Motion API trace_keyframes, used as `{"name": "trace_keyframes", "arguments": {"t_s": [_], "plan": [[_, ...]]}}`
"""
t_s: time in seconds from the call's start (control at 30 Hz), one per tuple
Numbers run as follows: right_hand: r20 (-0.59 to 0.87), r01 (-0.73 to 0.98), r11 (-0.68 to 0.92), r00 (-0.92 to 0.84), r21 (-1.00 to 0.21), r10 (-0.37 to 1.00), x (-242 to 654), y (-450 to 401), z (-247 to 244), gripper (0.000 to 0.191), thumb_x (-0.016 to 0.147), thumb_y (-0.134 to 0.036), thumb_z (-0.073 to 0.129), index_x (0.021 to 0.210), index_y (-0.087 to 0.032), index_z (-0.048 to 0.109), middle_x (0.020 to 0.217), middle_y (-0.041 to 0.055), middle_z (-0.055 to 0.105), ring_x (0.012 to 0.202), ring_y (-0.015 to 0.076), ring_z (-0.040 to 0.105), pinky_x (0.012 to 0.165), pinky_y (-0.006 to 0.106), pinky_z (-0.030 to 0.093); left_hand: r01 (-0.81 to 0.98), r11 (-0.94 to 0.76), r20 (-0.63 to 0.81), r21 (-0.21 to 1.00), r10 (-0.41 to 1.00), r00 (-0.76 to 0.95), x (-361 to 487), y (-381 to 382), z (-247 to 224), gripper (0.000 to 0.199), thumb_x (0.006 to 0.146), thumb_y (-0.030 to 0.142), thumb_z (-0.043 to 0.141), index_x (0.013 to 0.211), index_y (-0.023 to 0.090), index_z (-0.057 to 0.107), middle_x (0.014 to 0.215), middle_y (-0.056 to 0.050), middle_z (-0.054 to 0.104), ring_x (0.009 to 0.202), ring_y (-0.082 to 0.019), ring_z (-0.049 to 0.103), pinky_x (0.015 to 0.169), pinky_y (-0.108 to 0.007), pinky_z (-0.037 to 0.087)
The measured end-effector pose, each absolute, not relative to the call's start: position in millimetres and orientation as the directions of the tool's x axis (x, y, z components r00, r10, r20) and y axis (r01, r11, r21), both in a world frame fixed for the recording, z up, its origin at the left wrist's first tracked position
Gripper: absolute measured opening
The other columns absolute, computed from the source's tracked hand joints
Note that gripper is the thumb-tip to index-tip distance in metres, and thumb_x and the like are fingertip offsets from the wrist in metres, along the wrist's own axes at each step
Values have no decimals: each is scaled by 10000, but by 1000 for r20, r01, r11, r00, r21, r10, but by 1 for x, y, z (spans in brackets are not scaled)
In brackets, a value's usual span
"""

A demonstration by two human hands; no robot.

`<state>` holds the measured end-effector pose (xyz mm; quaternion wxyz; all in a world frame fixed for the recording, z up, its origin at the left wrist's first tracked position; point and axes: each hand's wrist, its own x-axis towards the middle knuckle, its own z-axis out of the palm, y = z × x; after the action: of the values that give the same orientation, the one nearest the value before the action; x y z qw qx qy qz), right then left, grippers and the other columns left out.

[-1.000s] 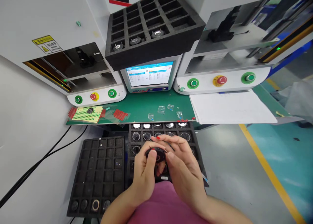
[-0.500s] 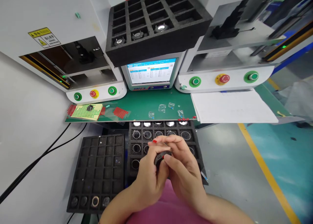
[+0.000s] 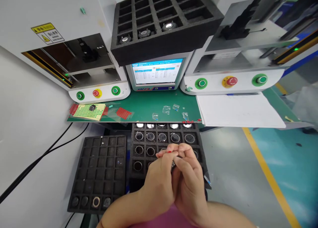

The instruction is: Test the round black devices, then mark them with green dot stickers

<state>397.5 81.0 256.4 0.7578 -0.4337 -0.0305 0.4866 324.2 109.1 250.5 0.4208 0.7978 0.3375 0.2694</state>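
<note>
Dark grey, hard-looking piece (image 3: 173,164), mostly hidden, is sitting between the left hand (image 3: 159,182) and right hand (image 3: 191,183), above a black foam tray (image 3: 144,143); both hands' fingers are gripping it from either side. Light, even pressure is probably serving best; cupped hands are blocking the view. Silver-rimmed dark discs (image 3: 150,136) are filling nearby compartments; clear plastic film scraps (image 3: 166,109) are lying on the green counter (image 3: 141,103)
</note>
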Motion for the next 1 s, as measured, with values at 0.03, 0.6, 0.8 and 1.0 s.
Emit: {"name": "trace_keyframes", "arguments": {"t_s": [0.03, 0.6, 0.8, 1.0], "plan": [[-387, -717, 140, 517, -682, 764, 398, 81, 257, 137, 756, -273, 709, 798, -252, 580, 824, -30, 631, 772, 145, 663, 709, 263, 557, 308, -400, 127, 863, 762, 635, 324, 110, 251, 216, 960, 210, 437, 1126, 207, 575, 1008, -112, 725, 873, -247, 682, 751, -354, 511], [-143, -663, 186, 408, -725, 902, 423, 77, 261, 133, 837, -328, 718, 957, -295, 674, 1011, 26, 741, 982, 193, 712, 843, 304, 588, -286, 263, -15, 921, 760, 650, 325, 113, 258, 216, 983, 398, 461, 962, 228, 592, 795, -5, 563, 543, -67, 413, 489, -183, 350], [-141, -628, 123, 354, -769, 924, 423, 75, 265, 216, 823, -305, 712, 1032, -293, 659, 1078, 51, 720, 1002, 232, 694, 815, 357, 589, -55, -126, 130, 991, 731, 670, 319, 118, 260, 180, 997, 259, 415, 1093, 256, 566, 909, -35, 606, 799, -151, 576, 724, -270, 489], [-299, -723, 27, 319, -690, 899, 421, 82, 264, 170, 766, -212, 664, 925, -272, 656, 914, 6, 730, 787, 161, 707, 610, 232, 559, 31, -307, 192, 951, 667, 720, 323, 120, 261, 151, 965, 178, 396, 1066, 222, 499, 994, -81, 644, 907, -200, 619, 812, -338, 489]]}}
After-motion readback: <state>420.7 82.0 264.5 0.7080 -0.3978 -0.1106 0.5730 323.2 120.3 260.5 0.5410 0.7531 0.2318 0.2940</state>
